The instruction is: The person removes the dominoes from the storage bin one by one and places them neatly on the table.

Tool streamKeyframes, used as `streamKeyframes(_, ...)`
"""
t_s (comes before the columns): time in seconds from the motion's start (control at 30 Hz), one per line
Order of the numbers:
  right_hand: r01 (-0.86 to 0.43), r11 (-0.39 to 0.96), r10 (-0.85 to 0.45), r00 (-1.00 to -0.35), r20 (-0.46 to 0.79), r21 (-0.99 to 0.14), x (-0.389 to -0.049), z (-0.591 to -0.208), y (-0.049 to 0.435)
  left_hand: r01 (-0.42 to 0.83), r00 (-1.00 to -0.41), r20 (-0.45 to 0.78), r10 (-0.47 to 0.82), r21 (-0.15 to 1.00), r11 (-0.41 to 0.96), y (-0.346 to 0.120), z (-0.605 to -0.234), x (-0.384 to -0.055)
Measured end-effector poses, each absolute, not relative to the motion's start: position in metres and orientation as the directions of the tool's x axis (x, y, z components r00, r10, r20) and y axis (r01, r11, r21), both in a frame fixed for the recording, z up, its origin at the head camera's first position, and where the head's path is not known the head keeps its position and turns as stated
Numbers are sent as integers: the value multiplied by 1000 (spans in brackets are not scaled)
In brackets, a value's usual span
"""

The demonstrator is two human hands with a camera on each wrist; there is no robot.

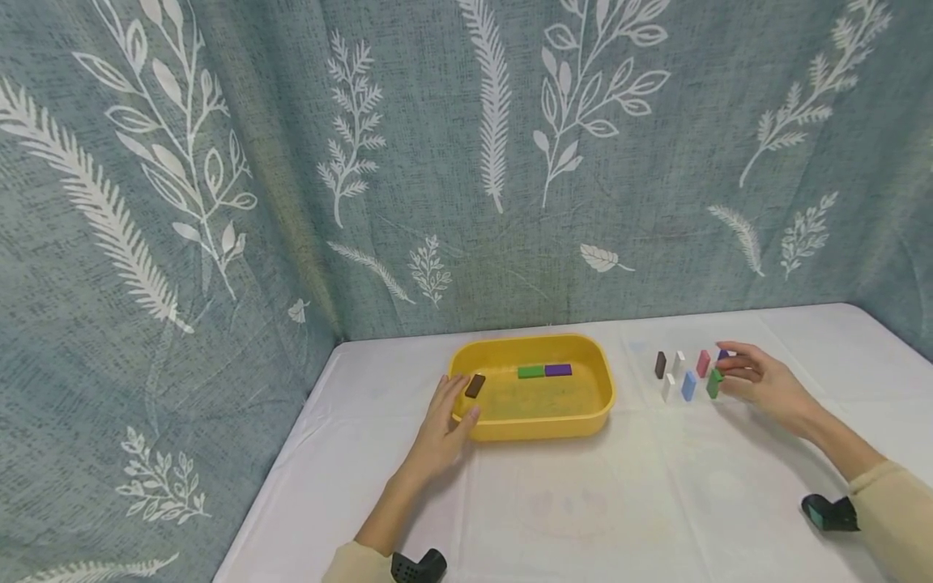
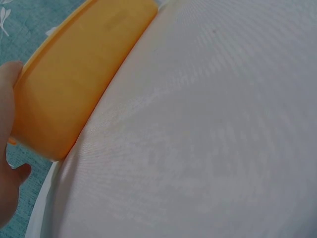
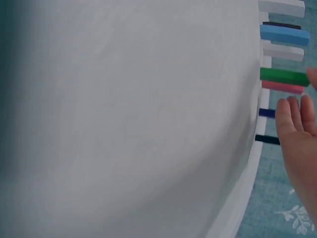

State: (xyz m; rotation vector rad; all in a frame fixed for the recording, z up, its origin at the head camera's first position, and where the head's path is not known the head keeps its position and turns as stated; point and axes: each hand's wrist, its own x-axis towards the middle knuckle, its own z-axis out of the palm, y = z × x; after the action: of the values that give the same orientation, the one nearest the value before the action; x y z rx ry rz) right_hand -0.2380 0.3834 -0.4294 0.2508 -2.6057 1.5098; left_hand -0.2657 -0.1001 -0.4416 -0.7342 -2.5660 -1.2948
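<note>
I see three blocks [image 1: 558, 370] lying in the yellow tray [image 1: 539, 429] towards the tabletop's [image 1: 583, 502] back-left corner; at least seven standing blocks [image 1: 688, 386] remain near the back edge, right of it, so I judge most is left. My left grip [image 1: 440, 431] is spread at the tray's rim; my right grip [image 1: 771, 390], unclenched, reaches the standing green block [image 1: 713, 385]. There's room between tray and blocks.

Not a single word, label, brand, number or sign could be read there, not in the head view, and not in either wrist view!
</note>
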Motion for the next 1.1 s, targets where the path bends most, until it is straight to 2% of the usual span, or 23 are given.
streamKeyframes(0.13, -216, 529, -60, -974, 218, -821, -227, -426, 394, 498, -864, 353, 360, 708, 501, -100, -439, -266)
streamKeyframes(0.27, -191, 578, 17, -969, 246, -794, -211, -427, 406, 507, -858, 356, 370, 699, 505, -100, -436, -268)
streamKeyframes(0.4, -202, 530, 84, -954, 288, -824, -193, -425, 405, 524, -849, 373, 375, 692, 496, -100, -432, -270)
streamKeyframes(0.47, -265, 351, 59, -951, 304, -898, -186, -422, 398, 528, -846, 378, 375, 692, 493, -101, -431, -270)
streamKeyframes(0.53, -321, 85, -1, -947, 322, -943, -181, -419, 387, 525, -848, 378, 372, 695, 492, -102, -430, -269)
streamKeyframes(0.63, -248, -318, -147, -941, 306, -915, -182, -414, 366, 521, -851, 378, 366, 696, 493, -104, -432, -268)
streamKeyframes(0.67, -198, -380, -190, -939, 286, -903, -182, -411, 358, 519, -852, 376, 364, 699, 492, -105, -432, -268)
streamKeyframes(0.73, -108, -454, -280, -925, 257, -885, -185, -404, 342, 517, -853, 375, 362, 701, 491, -106, -434, -267)
streamKeyframes(0.93, 96, -524, -470, -862, 193, -846, -203, -380, 291, 512, -856, 373, 359, 705, 490, -108, -439, -266)
streamKeyframes(1.1, 176, -481, -478, -874, 88, -859, -221, -370, 256, 507, -857, 361, 368, 718, 477, -106, -439, -264)
